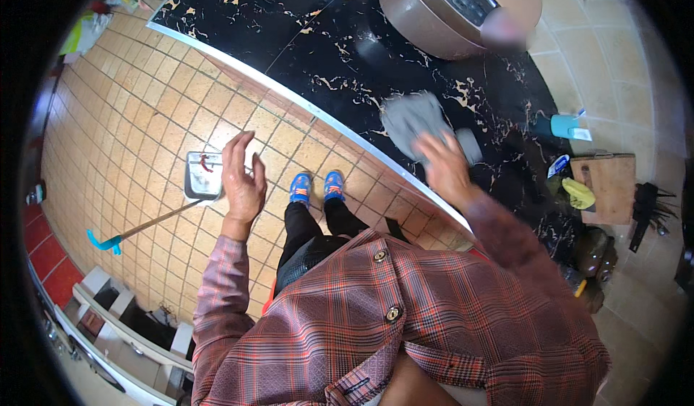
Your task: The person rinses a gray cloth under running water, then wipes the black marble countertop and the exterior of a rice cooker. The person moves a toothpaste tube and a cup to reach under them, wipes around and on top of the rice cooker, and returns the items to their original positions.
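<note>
A grey cloth (415,119) lies spread on the black marbled countertop (325,43), slightly blurred. My right hand (447,167) rests on its near edge, fingers pressed over the fabric. One corner of the cloth sticks out to the right of the fingers. My left hand (243,181) is raised over the tiled floor, holding nothing, with the thumb apart from the fingers. Beyond the cloth stands a rice cooker (428,21) with a display panel.
A long-handled dustpan (203,186) with red scraps in it sits on the floor. Along the wall are a blue container (566,127), a yellow-green cloth-like item (578,193), a wooden cutting board (615,184) and dark jars (593,254). An open drawer unit (130,319) is at lower left.
</note>
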### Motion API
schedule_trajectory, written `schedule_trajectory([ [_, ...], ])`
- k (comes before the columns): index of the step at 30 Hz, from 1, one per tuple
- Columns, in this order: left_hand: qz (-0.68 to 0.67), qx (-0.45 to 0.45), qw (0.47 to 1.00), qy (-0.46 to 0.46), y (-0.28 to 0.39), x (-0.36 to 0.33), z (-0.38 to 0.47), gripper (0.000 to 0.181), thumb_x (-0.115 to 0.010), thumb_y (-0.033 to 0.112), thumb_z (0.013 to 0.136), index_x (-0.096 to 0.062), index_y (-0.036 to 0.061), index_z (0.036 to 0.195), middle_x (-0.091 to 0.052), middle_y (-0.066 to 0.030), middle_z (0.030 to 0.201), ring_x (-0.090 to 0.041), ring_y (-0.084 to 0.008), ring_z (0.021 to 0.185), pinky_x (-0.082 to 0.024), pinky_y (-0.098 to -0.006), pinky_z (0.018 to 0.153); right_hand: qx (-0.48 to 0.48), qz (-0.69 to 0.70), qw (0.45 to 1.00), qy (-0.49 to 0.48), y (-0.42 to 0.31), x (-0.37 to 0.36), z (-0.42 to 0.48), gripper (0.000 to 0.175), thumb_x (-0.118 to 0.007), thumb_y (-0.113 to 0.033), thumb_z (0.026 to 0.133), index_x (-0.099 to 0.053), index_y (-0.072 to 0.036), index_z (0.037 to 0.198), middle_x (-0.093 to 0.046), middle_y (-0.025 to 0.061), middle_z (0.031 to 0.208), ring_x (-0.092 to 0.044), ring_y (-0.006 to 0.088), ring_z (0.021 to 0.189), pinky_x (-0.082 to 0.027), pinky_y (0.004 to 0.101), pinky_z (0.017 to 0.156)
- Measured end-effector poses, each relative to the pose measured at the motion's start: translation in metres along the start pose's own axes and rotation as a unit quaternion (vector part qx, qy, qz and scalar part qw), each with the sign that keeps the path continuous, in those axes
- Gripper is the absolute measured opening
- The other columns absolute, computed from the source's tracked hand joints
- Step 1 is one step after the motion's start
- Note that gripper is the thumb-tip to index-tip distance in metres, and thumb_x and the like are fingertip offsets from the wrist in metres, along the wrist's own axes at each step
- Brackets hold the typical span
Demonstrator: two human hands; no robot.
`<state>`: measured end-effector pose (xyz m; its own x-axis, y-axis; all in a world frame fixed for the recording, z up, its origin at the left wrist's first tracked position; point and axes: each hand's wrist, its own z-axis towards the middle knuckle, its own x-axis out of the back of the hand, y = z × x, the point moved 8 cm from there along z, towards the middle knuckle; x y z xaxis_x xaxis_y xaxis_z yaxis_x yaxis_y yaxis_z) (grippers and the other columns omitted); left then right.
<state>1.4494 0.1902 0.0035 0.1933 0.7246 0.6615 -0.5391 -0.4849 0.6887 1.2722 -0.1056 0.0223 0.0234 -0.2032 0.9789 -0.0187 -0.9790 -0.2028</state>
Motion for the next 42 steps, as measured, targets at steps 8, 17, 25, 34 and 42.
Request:
schedule_trajectory([
  [8, -0.014, -0.02, 1.0, 0.0, 0.023, -0.025, 0.018, 0.047, -0.059, -0.007, 0.08, -0.056, 0.0028, 0.126, -0.057, -0.0207, 0.121, -0.055, -0.0388, 0.113, -0.046, -0.0432, 0.098, 0.079, 0.003, 0.989, 0.127, -0.017, -0.047, 0.094, 0.04, -0.063, -0.007, 0.081, -0.064, -0.013, 0.121, -0.059, 0.0065, 0.131, -0.048, 0.0375, 0.123, -0.041, 0.0485, 0.101],
  [17, -0.009, -0.237, 0.967, -0.093, 0.12, -0.13, 0.059, 0.029, -0.064, 0.008, 0.072, -0.065, 0.0047, 0.101, -0.061, -0.0149, 0.095, -0.058, -0.0352, 0.089, -0.047, -0.0442, 0.078, -0.043, 0.043, 0.995, 0.075, 0.055, 0.0, -0.09, 0.049, -0.065, -0.002, 0.069, -0.065, -0.007, 0.118, -0.061, 0.0149, 0.124, -0.052, 0.039, 0.117, -0.035, 0.0509, 0.109],
  [25, 0.057, -0.375, 0.905, -0.193, 0.149, -0.177, 0.031, 0.027, -0.058, 0.014, 0.08, -0.059, 0.0016, 0.104, -0.055, -0.0114, 0.103, -0.053, -0.0291, 0.095, -0.047, -0.038, 0.082, -0.097, 0.045, 0.974, 0.197, 0.06, -0.001, -0.11, 0.045, -0.069, -0.003, 0.059, -0.071, -0.013, 0.103, -0.065, 0.0096, 0.115, -0.056, 0.0383, 0.107, -0.046, 0.0483, 0.095],
  [34, 0.041, -0.374, 0.911, -0.171, 0.124, -0.19, 0.072, 0.029, -0.054, 0.007, 0.086, -0.061, -0.0007, 0.113, -0.059, -0.0196, 0.12, -0.055, -0.0384, 0.113, -0.045, -0.0466, 0.096, -0.19, 0.041, 0.971, 0.136, 0.027, -0.043, -0.011, 0.045, -0.068, -0.014, 0.071, -0.066, -0.014, 0.115, -0.058, 0.0048, 0.131, -0.051, 0.0338, 0.114, -0.041, 0.0476, 0.094],
  [42, 0.014, -0.428, 0.857, -0.286, 0.146, -0.192, 0.056, 0.039, -0.058, 0.001, 0.08, -0.055, -0.0062, 0.118, -0.054, -0.0231, 0.123, -0.052, -0.0422, 0.112, -0.042, -0.0476, 0.101, -0.317, 0.024, 0.916, 0.244, 0.011, -0.042, -0.04, 0.043, -0.068, -0.009, 0.073, -0.066, -0.014, 0.115, -0.056, 0.0051, 0.131, -0.046, 0.0359, 0.127, -0.04, 0.0518, 0.099],
])
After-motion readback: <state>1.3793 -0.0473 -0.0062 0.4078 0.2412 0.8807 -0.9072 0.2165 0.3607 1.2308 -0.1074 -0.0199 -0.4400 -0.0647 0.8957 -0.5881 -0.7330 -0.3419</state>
